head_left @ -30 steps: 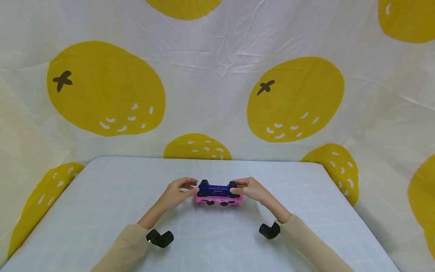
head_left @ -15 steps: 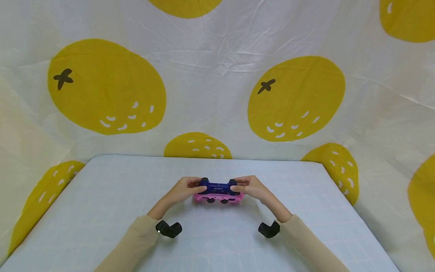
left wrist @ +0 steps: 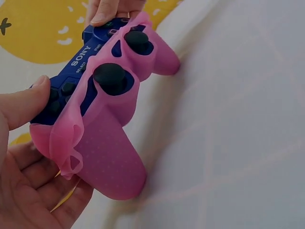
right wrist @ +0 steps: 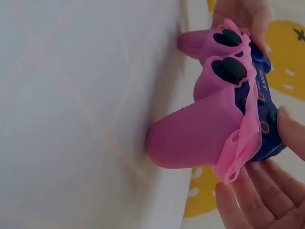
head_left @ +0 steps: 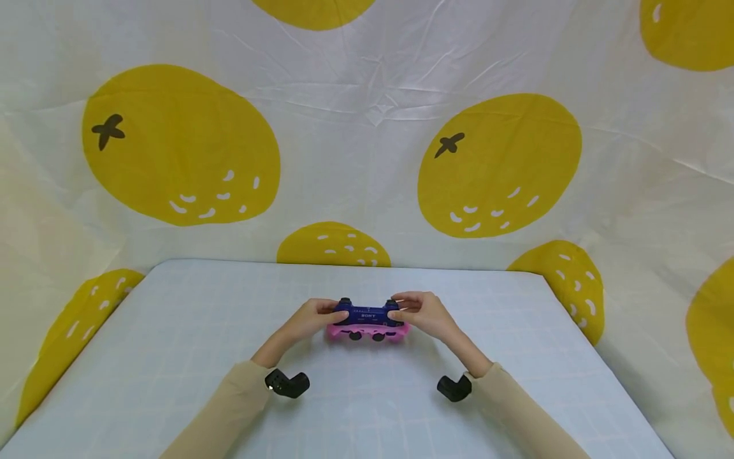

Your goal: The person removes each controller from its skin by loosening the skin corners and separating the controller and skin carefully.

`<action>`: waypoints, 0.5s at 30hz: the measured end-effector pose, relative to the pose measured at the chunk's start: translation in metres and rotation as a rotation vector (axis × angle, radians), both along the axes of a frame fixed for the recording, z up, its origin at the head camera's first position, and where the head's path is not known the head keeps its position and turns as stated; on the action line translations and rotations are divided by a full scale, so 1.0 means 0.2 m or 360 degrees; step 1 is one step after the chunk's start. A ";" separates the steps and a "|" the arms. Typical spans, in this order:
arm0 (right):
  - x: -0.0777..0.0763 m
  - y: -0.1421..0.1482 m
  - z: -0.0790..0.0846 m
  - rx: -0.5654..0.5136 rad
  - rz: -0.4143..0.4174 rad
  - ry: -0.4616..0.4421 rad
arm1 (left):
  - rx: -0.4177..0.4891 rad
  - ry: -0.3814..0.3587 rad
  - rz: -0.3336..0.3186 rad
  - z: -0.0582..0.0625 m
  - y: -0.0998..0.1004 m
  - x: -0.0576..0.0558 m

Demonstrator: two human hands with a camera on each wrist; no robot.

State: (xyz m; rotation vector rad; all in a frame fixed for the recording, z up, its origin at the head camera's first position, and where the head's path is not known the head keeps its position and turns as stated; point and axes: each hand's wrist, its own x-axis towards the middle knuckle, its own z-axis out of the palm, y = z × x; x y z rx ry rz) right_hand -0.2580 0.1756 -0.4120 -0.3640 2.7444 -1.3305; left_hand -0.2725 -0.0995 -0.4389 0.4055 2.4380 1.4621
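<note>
A blue SONY game controller (head_left: 367, 313) stands tilted on its grips at the middle of the table, its top edge raised. A pink silicone sleeve (left wrist: 107, 152) covers its grips and surrounds the two black thumbsticks. Along the buttons the sleeve's edge is bunched, leaving the blue upper part bare. My left hand (head_left: 309, 320) holds the left end, thumb on the face by the direction pad, fingers behind. At the other end my right hand (head_left: 427, 317) pinches the controller, thumb near the round buttons. Its fingers reach behind, beside a folded sleeve flap (right wrist: 236, 152).
A pale checked cloth (head_left: 367, 408) covers the table. Behind it hangs a white curtain (head_left: 344, 140) printed with yellow fruit. Black wrist cameras (head_left: 288, 384) sit at both beige sleeves.
The left hand has moved right and taken hold of the controller's left end. The right hand stays at its end; its rear fingers have lifted slightly. The controller has barely shifted.
</note>
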 end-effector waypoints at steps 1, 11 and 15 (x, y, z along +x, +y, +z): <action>0.00 0.00 0.00 0.0007 0.0001 0.0028 | 0.0001 0.0008 0.0013 0.00 0.00 0.00; 0.03 0.05 0.05 0.0028 0.0097 0.0307 | 0.0018 0.0038 0.0121 -0.02 0.02 0.01; 0.05 0.06 0.06 0.0045 0.0169 0.0333 | 0.0028 0.0014 0.0168 -0.03 0.03 0.01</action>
